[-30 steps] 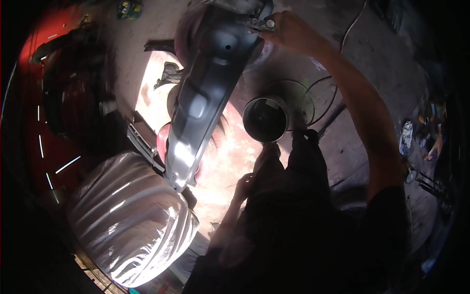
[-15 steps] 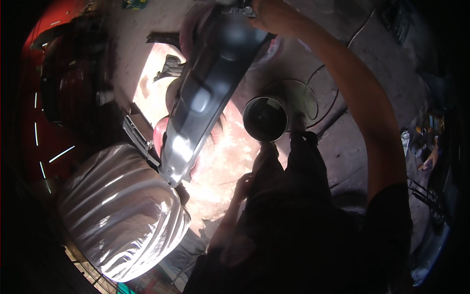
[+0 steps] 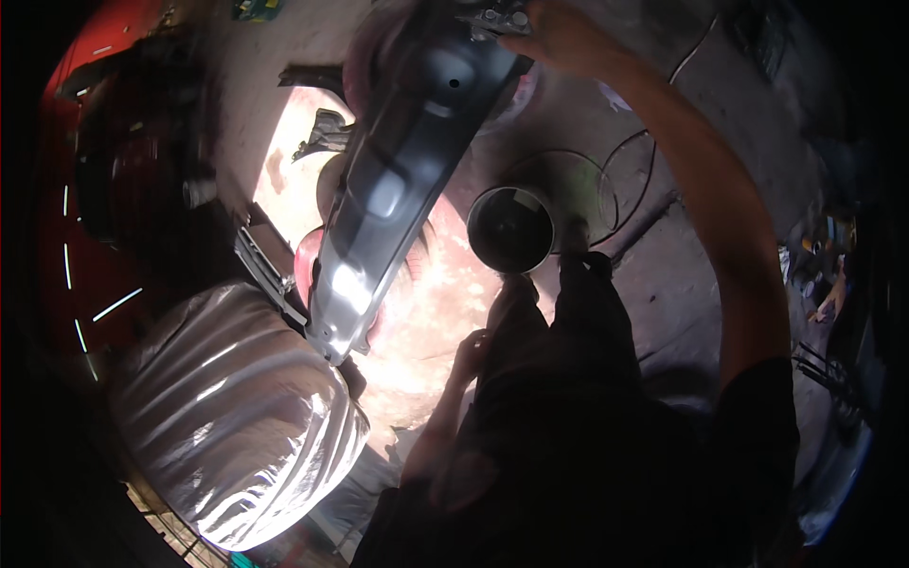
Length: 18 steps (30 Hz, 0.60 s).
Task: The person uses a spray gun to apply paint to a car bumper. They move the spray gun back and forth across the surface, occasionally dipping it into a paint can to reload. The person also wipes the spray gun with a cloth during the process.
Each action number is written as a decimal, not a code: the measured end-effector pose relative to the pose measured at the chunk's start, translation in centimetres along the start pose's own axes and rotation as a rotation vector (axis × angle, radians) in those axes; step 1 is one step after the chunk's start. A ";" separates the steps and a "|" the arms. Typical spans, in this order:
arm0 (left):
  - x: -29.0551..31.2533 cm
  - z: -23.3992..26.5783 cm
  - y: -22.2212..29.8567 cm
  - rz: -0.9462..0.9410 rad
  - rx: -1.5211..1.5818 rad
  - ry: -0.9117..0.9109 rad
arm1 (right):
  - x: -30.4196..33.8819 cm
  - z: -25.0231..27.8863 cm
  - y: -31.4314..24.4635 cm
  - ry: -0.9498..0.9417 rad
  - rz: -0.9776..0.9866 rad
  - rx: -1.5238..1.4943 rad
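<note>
At the far end of a long dark grey metal panel (image 3: 398, 170), my right hand (image 3: 559, 40) is closed round a small silvery tool with round knobs, which looks like a spray gun (image 3: 494, 21). Its front is cut off at the top of the view. The panel slants from the top centre down to the left, with a pressed dent and a small dark hole near its far end. My left hand (image 3: 471, 354) hangs low beside my left thigh, away from the panel. Its fingers are lost in shadow against the dark trousers.
A round bucket (image 3: 511, 229) stands just before my feet. Behind it a thin hose (image 3: 625, 204) curls over the floor. Wrinkled silvery sheeting (image 3: 241, 407) covers a bulky thing at the near left. Round reddish supports (image 3: 308, 260) show beneath the panel. Clutter lies at the right edge.
My right hand has moved a little to the right with the tool, along the panel's far end. The panel's small hole now shows. My left hand stays low beside my thigh.
</note>
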State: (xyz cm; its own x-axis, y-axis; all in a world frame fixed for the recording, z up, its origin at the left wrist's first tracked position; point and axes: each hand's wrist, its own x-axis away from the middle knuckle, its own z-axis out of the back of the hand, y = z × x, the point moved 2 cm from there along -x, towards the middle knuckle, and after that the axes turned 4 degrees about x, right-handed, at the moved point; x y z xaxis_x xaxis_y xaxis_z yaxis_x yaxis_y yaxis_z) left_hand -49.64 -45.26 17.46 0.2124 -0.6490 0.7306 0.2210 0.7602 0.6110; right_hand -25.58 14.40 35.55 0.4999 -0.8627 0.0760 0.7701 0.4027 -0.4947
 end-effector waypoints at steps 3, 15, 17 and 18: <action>0.7 0.2 1.5 -0.019 0.046 -0.029 | 0.2 -1.3 1.1 -0.053 0.039 -0.042; 3.7 0.6 6.4 -0.274 -0.224 0.050 | 3.3 -3.2 2.6 0.224 0.044 -0.151; 3.9 0.7 6.6 -0.231 -0.172 0.054 | 3.2 -4.2 3.4 0.197 0.008 -0.175; 4.3 0.6 6.9 -0.181 -0.084 0.061 | 3.4 -3.9 2.7 0.088 -0.041 -0.229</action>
State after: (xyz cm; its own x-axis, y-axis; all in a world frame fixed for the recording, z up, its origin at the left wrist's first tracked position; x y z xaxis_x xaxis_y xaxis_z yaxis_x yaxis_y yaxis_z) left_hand -47.77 -42.74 24.98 0.2189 -0.7773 0.5899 0.3385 0.6275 0.7012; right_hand -23.34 11.32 31.09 0.4260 -0.9043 0.0291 0.6743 0.2959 -0.6766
